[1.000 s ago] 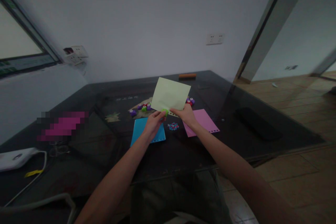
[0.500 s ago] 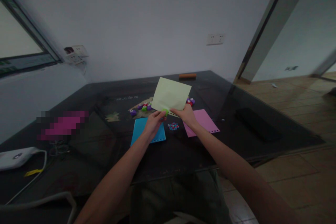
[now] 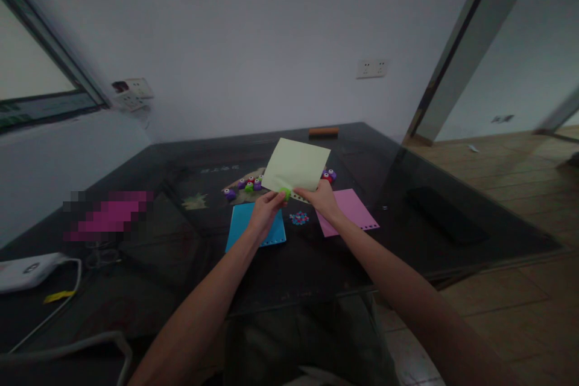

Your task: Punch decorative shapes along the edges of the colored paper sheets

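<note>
A pale yellow sheet of paper (image 3: 296, 163) is held up over the table, tilted, with dark holes along part of its near edge. My right hand (image 3: 322, 196) pinches its near right edge, thumb on top. My left hand (image 3: 268, 205) is closed on a small bright green piece (image 3: 285, 193) at the sheet's near left edge; the fingers hide most of it. Below my left hand lies a blue sheet (image 3: 244, 223) with holes along its near edge. A pink sheet (image 3: 350, 208), holed likewise, lies under my right wrist. Between them is a small pile of blue and pink bits (image 3: 299, 218).
Several small purple, red and green pieces with white round tops (image 3: 248, 184) stand behind the sheet. An orange-brown roll (image 3: 323, 131) lies at the back of the dark table (image 3: 181, 277). A long black object (image 3: 443, 214) is at right. A white power strip (image 3: 29, 271) with a cord sits at left.
The yellow sheet's far edge has dipped slightly. Both hands keep their grip in nearly the same place.
</note>
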